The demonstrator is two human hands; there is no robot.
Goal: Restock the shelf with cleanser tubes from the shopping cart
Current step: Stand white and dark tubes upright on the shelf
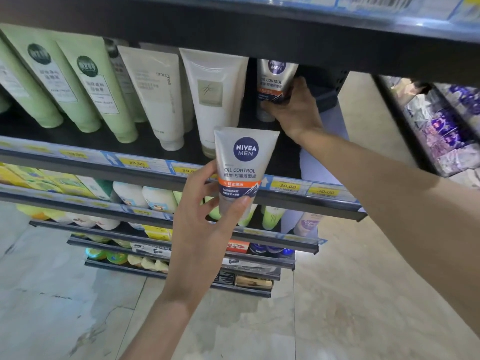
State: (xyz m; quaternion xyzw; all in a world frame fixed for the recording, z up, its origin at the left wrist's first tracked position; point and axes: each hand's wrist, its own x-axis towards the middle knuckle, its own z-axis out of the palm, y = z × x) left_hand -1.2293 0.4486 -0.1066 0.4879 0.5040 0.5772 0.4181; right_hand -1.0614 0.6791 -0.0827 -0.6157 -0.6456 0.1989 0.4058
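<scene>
Head view: right hand point(293, 105) reaching deep into the shelf point(166, 141), fingers curled round the lower body of a silver cleanser tube point(275, 79) standing cap-down at the back of the open slot, just right of the white tube point(211, 100). Left hand point(207, 216) pinching a second silver tube point(240, 172) between thumb and fingers near its cap end, label facing out, held in front of the shelf's price rail point(285, 187) and not yet on the board. Recommended for the step in hand: seat the rear tube fully on its cap, upright, label forward, before release; confirm no lean against the white tube. Then bring the second tube over the rail, directly in front of the first, same orientation, aligned above the matching price tag. Probable risk: a tilted rear tube toppling once the front one nudges it. Shopping cart not in view.
</scene>
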